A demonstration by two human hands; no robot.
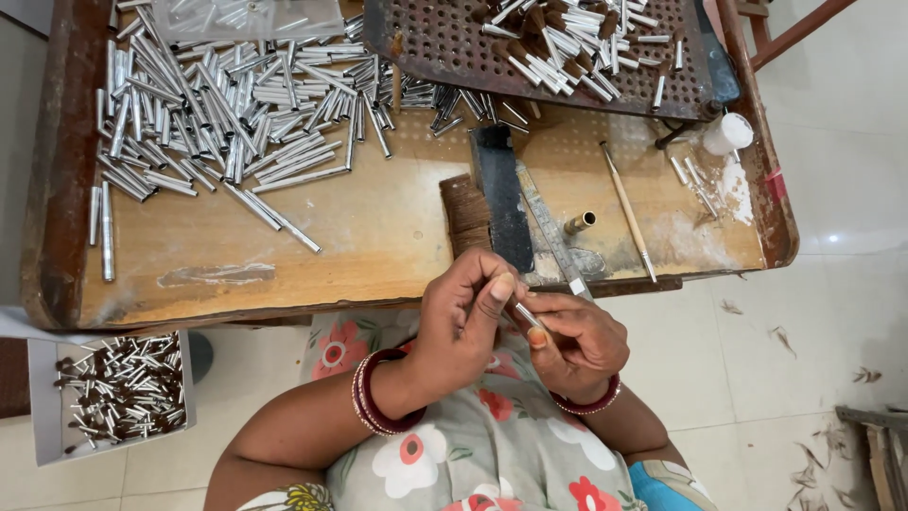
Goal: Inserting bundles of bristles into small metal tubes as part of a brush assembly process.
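My left hand (463, 317) and my right hand (577, 341) meet just below the front edge of a low wooden work table (378, 237). Both pinch a small silver metal tube (527, 315) with a dark tuft of bristles between the fingertips. A brown bundle of hair (465, 213) lies on the table right above my left hand, beside a dark metal bar (501, 194).
A big heap of silver tubes (218, 104) covers the table's left. A perforated tray (530, 47) with finished brush heads sits at the back. A thin brush (629, 213), a brass tube (580, 223) and a white pot (726, 133) lie right. A grey box of brush heads (118, 390) stands on the floor, left.
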